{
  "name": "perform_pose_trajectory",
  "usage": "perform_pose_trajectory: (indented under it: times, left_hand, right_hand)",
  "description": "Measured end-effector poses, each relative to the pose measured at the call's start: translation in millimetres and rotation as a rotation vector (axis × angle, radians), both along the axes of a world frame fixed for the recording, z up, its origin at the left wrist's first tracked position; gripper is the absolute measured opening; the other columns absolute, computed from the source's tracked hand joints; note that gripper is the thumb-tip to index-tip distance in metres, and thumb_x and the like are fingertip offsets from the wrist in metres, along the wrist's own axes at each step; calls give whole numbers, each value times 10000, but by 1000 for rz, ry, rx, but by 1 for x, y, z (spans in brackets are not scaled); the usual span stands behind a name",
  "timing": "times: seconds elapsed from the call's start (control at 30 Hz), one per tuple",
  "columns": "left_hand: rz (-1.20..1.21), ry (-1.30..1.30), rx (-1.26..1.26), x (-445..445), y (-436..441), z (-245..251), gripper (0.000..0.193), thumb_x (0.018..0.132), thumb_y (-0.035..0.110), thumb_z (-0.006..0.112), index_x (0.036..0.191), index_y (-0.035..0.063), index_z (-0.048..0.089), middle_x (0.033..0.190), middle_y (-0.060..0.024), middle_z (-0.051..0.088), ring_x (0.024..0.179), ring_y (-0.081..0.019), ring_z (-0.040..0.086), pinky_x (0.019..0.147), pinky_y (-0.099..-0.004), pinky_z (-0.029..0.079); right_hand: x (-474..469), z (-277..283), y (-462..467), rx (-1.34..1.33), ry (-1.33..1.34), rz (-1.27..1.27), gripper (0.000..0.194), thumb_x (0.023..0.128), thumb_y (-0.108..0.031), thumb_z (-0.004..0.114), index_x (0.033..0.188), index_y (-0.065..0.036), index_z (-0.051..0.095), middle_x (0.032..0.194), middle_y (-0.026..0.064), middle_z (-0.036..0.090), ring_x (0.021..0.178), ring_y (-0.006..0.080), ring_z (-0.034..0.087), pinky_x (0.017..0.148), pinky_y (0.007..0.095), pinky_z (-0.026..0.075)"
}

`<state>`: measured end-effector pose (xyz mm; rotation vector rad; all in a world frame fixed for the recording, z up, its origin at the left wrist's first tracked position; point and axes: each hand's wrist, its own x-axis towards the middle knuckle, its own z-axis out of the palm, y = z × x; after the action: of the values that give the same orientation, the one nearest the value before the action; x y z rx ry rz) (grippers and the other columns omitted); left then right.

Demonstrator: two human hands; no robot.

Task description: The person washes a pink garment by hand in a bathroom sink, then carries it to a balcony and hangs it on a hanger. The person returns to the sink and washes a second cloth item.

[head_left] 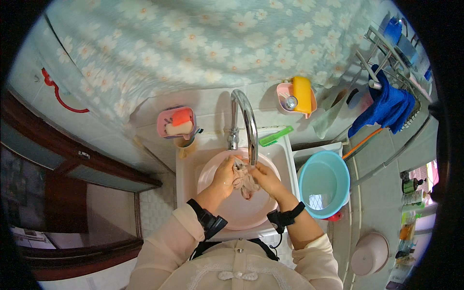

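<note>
A wet, crumpled beige cloth (243, 181) is bunched between my two hands, under the spout of a chrome gooseneck faucet (248, 119). My left hand (223, 175) grips its left side, thumb near the top. On the right, my right hand (266, 179) pinches the cloth's upper edge close to the spout tip. Both hands are over a pink plastic basin (235, 219) standing in a white sink (291, 181). Some fingertips are hidden by the cloth and the spout.
A green brush (276, 136) lies on the sink's back rim. Wall-mounted soap dishes (163, 127) flank the faucet. A blue basin of water (322, 181) stands right of the sink, below a hanging blue cloth (386, 103). A cup (186, 146) sits at the back left corner.
</note>
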<state>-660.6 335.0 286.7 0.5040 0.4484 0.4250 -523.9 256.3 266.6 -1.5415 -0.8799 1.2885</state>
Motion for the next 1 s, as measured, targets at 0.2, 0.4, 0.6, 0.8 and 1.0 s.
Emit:
perform_pose_trajectory:
  times: [0.2, 0.4, 0.6, 0.8, 1.0]
  left_hand:
    - [234, 285, 487, 7, -6, -17, 205, 930, 238, 453, 979, 62, 547, 803, -13, 562, 722, -87, 535, 627, -218, 436]
    - [31, 607, 817, 0, -6, -40, 207, 887, 202, 537, 990, 26, 574, 897, -53, 580, 802, -125, 549, 741, -259, 437]
    - [-152, 487, 203, -9, -6, -28, 372, 901, 326, 485, 1134, 38, 510, 1010, -81, 573, 896, -184, 571, 830, -308, 441]
    - [82, 408, 128, 5, -2, -39, 456, 907, 461, 429, 1094, 48, 477, 975, -91, 573, 946, -248, 570, 784, -380, 480]
    - [179, 498, 77, 26, -14, -29, 333, 939, 393, 397, 839, 80, 452, 725, -18, 468, 626, -131, 461, 543, -282, 404]
  right_hand:
    - [12, 15, -4, -75, 184, -196, 230, 886, -278, 539, 823, -57, 536, 698, -8, 519, 595, 82, 489, 544, 239, 411]
    - [2, 33, -7, 163, 672, -347, 191, 899, -249, 540, 867, -67, 491, 734, 23, 560, 613, 99, 518, 540, 253, 439]
    - [6, 20, -2, 180, 613, -486, 170, 893, -211, 548, 954, -82, 457, 810, 18, 550, 736, 128, 543, 687, 273, 459]
    - [-15, 2, -2, 241, 154, -486, 148, 880, -175, 549, 934, -72, 458, 761, 45, 519, 650, 115, 490, 570, 259, 424]
    - [-49, 1, -2, 369, -316, -133, 178, 883, -199, 525, 912, -37, 455, 730, 124, 527, 646, 202, 517, 580, 320, 423]
